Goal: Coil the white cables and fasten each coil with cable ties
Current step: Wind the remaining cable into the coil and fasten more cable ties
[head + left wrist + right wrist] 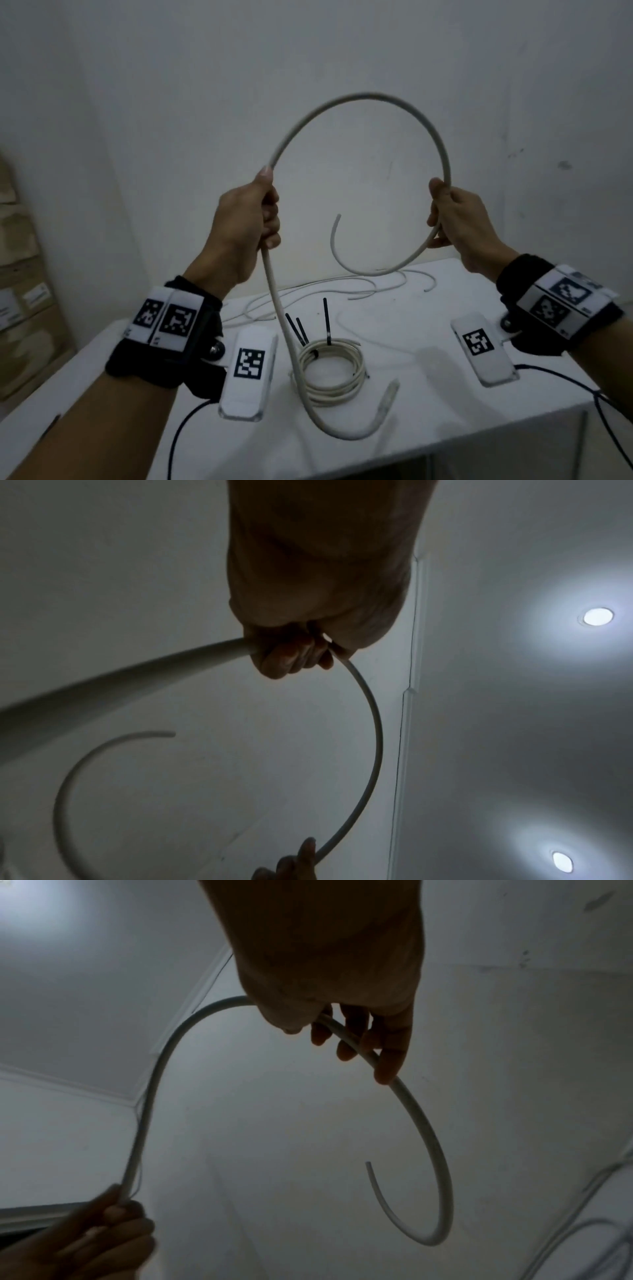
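Observation:
I hold a thick white cable up in the air as one big arch above the table. My left hand grips it in a fist on the left side; its lower end hangs down and curls over the table. My right hand holds the right side between thumb and curled fingers, and the free cut end curves back inside the loop. In the wrist views the left hand and the right hand each clasp the cable. A finished white coil lies below, fastened with black cable ties.
Several loose thin white cables sprawl across the far part of the white table. Cardboard boxes stand against the wall at the left. Dark wires run from the wrist devices over the table's near edge.

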Tool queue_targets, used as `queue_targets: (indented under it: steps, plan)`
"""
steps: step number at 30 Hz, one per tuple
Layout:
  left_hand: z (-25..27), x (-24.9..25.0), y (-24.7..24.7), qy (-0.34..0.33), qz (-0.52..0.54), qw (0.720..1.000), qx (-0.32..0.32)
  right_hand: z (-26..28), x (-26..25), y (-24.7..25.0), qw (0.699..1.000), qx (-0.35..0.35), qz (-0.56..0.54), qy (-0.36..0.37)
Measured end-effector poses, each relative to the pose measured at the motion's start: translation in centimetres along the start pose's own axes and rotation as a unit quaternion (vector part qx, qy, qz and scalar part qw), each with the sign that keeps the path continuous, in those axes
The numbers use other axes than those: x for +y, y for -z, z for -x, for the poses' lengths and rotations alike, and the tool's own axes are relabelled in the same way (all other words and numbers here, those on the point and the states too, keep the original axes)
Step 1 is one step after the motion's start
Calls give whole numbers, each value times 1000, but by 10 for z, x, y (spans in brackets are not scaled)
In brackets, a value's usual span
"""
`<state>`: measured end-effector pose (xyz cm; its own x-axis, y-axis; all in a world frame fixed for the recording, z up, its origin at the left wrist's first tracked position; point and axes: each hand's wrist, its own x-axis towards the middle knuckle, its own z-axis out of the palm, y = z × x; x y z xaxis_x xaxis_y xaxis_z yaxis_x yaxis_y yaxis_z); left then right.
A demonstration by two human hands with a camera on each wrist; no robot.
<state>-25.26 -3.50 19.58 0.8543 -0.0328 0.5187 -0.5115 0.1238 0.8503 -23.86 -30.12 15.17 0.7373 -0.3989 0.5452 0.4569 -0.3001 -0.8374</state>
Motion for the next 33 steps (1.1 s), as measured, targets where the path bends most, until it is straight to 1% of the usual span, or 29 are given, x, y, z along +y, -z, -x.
queue_targets:
  steps: [5, 10, 12, 14, 16, 19, 21, 23, 25, 28, 31, 33]
  plan:
    - [41, -28, 0, 49, 56, 997, 16, 50, -7, -11, 996, -7, -81, -33]
    - [72, -67, 1, 69, 9, 994, 88, 100, -7, -29, 984, -30, -164, -59]
    - [80, -80, 2, 95, -4, 989, 118, 117, -4, -38, 979, -39, -191, -67]
    - [85, -92, 4, 133, -10, 983, 130, 132, 0, -48, 973, -45, -216, -71]
    - [86, -100, 4, 161, 14, 978, 130, 147, 7, -55, 966, -53, -242, -72]
    - [83, -113, 7, 178, 62, 970, 152, 165, 23, -63, 956, -67, -273, -79]
    - [82, -123, 11, 200, 110, 959, 167, 172, 38, -68, 948, -82, -292, -90]
    - [80, -135, 15, 231, 164, 942, 178, 175, 51, -69, 946, -114, -289, -87]
    - [80, -147, 18, 240, 172, 937, 186, 173, 59, -67, 946, -131, -279, -97]
    - [81, -159, 18, 219, 104, 949, 203, 167, 63, -62, 951, -124, -239, -149]
    - [86, -161, 12, 171, 37, 959, 222, 162, 72, -55, 953, -137, -167, -213]
    - [88, -164, 10, 145, 1, 963, 225, 157, 79, -51, 956, -144, -106, -234]
